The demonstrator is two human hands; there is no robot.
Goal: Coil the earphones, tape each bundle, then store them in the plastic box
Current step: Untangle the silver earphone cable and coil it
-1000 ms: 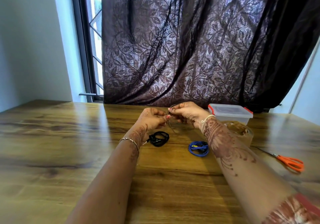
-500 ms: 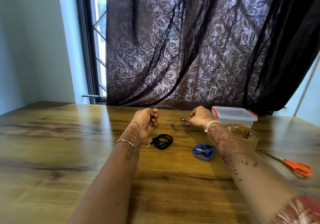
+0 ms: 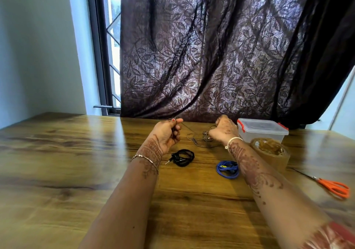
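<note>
My left hand [image 3: 167,133] pinches one end of a thin grey earphone cable [image 3: 194,135] above the table. My right hand [image 3: 222,130] grips the other part of that cable, where its earbuds and loose loops hang down to the wood. A coiled black earphone bundle [image 3: 182,157] lies just below my left hand. A coiled blue earphone bundle [image 3: 227,169] lies beside my right forearm. The clear plastic box [image 3: 262,131] with red clips stands shut at the back right.
A roll of brown tape [image 3: 270,153] stands in front of the box. Orange-handled scissors [image 3: 333,187] lie near the right edge. The wooden table [image 3: 57,162] meets a dark curtain [image 3: 221,56] and a window at the back.
My hands were together a second ago; they have moved apart, drawing the grey cable out between them. The black and blue bundles have not moved.
</note>
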